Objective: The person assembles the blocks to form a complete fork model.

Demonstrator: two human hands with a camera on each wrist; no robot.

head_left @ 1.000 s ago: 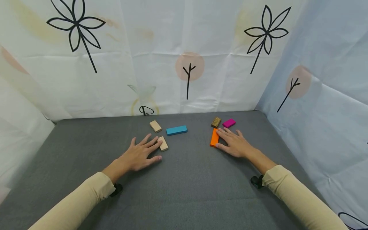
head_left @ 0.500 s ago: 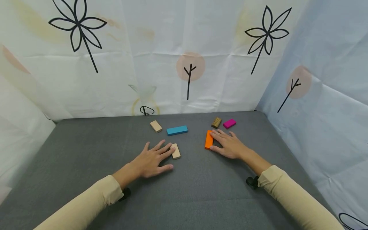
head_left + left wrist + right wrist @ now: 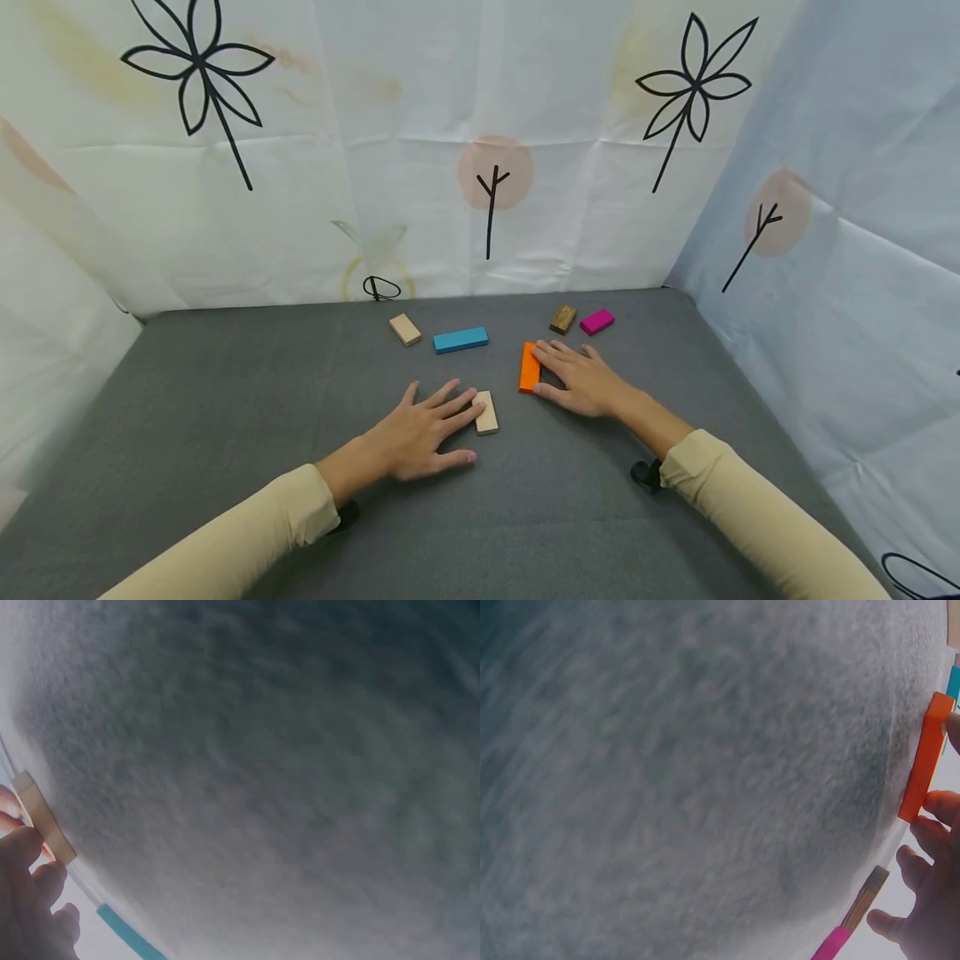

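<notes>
Evidently both hands work by touch rather than by pinching. The left grip is spread, its forward fingertips against the left side of a pale block, toward the far half, with the thumb off it. The right grip is spread too, one fingertip and the thumb meeting the right side of an orange block, near opposite ends. Both blocks lie flat on the grey worktop, near each other but apart.

For good steering, light, level pressure should serve best: leaning down would likely drag against the cloth surface. The two-point contact on the orange block ought to keep it from turning; the pale one, touched off its middle, could swivel, so a fingertip nearer its centre might help.

Beyond them lie a blue block and another pale block to the left. A brown block and a magenta block lie close past the right fingers, which had best stay low and clear of them.
</notes>
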